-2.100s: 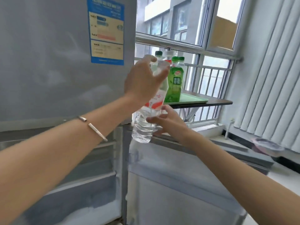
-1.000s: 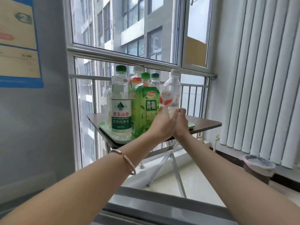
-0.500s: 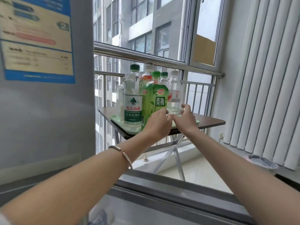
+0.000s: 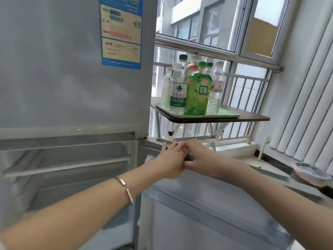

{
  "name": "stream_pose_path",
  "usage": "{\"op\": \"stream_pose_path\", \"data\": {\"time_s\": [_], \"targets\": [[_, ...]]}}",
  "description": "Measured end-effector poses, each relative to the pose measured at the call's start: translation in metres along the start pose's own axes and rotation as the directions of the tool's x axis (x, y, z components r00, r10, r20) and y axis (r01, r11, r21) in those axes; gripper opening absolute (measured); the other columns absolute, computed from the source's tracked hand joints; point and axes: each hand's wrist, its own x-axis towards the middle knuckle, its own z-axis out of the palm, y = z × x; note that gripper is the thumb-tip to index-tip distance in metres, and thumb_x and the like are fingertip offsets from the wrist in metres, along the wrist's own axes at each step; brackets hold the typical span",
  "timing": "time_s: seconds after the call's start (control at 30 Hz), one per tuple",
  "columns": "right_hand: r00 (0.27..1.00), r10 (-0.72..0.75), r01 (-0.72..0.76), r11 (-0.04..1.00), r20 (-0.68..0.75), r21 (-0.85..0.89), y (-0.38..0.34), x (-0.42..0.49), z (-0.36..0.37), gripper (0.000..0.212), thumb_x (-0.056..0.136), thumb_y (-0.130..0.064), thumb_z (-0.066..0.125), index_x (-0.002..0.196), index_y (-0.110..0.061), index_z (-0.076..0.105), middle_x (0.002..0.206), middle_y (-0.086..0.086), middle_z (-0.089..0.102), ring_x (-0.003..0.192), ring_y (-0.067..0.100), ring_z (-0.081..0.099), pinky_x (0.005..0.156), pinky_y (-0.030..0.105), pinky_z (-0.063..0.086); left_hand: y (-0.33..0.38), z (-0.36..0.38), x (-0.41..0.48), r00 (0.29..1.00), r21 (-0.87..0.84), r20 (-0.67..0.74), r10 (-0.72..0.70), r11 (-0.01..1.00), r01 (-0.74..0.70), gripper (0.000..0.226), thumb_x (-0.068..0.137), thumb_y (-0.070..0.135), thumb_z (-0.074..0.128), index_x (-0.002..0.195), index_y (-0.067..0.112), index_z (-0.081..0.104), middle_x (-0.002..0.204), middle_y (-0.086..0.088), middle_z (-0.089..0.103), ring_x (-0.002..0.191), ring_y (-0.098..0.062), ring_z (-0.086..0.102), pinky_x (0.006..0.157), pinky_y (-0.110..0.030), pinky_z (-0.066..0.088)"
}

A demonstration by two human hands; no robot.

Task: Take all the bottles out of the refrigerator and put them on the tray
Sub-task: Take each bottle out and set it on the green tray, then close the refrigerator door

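- Several bottles stand upright in a tight cluster on the tray, all at its left half; the exact count is hard to tell because they overlap.
- Green bottle is at the front of the tray: green liquid, green cap, a leaf-patterned label with white characters and a small red logo.
- Water bottle stands just left of the green bottle, touching or nearly touching it: clear, green cap, white and green label with red characters.
- Behind these two on the tray are more clear bottles, one with a red and orange label, one with a green cap, and one at the right with a white cap and a red-marked label.
- Tray is pale green, flat and low-rimmed; its right part is bare. It lies on a dark brown folding surface by the window railing.
- Fridge is left of the tray: grey, upper door shut with a blue-edged sticker. Its lower compartment is open, and the shelves seen there hold no bottles.
- Lower door stands open below the tray.
- Left hand and right hand rest side by side on the top edge of that door, touching each other; each grip is loose, fingers laid over the edge, holding no bottle.
- Left wrist wears a thin bracelet.
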Motion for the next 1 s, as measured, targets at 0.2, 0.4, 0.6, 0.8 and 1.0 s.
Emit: {"op": "stream_pose_path", "data": {"time_s": [0.2,0.4,0.6,0.8,1.0], "targets": [[0.994,0.110,-0.110,0.994,0.023,-0.013,-0.005,0.012,0.014,0.070,0.076,-0.017,0.052,0.142,-0.018,0.030,0.143,0.009,0.036,0.124,0.028,0.047,0.101,0.037,0.043,0.002,0.004,-0.003,0.999,0.073,-0.032,0.018,0.997,-0.015,0.068,0.094,0.023,0.042,0.155,0.015,0.012,0.161,-0.005,0.010,0.150,-0.028,0.000,0.119,-0.059,-0.001],[0.954,0.214,-0.202,0.976,-0.209,0.078,0.000,-0.007,0.009,0.055,0.080,-0.025,0.064,0.125,-0.009,0.037,0.120,0.011,0.049,0.104,0.030,0.053,0.084,0.036,0.044,-0.003,0.000,-0.006,0.998,-0.033,-0.066,0.024,0.999,-0.026,0.057,0.101,0.040,0.029,0.154,0.024,0.016,0.161,-0.001,0.019,0.150,-0.025,0.007,0.120,-0.056,0.003],[0.913,0.224,-0.299,0.936,-0.340,-0.185,-0.018,-0.039,0.014,0.024,0.083,-0.011,0.049,0.106,-0.005,0.052,0.108,0.018,0.064,0.100,0.035,0.058,0.074,0.033,0.039,-0.009,-0.008,-0.022,0.996,-0.111,-0.072,0.048,0.992,-0.056,0.049,0.104,0.035,0.022,0.152,0.024,0.026,0.159,0.003,0.026,0.148,-0.021,0.017,0.118,-0.057,0.008],[0.962,0.194,-0.231,0.953,-0.190,-0.198,-0.060,-0.079,0.019,0.040,0.084,-0.004,0.051,0.123,-0.009,0.056,0.122,0.012,0.061,0.111,0.028,0.055,0.079,0.026,0.036,-0.012,-0.023,-0.066,0.999,-0.114,-0.036,0.030,0.993,-0.034,0.049,0.103,0.039,0.019,0.146,0.027,0.037,0.156,0.004,0.031,0.148,-0.016,0.020,0.115,-0.062,0.002],[0.963,0.268,-0.270,0.958,-0.031,-0.101,-0.111,-0.103,0.024,0.051,0.084,-0.013,0.055,0.134,-0.019,0.047,0.133,0.006,0.054,0.123,0.025,0.051,0.098,0.029,0.040,-0.026,-0.042,-0.109,0.996,-0.133,0.088,0.001,0.991,0.010,0.054,0.099,0.052,0.018,0.147,0.035,0.033,0.160,0.011,0.021,0.150,-0.018,0.013,0.114,-0.065,-0.005]]}}
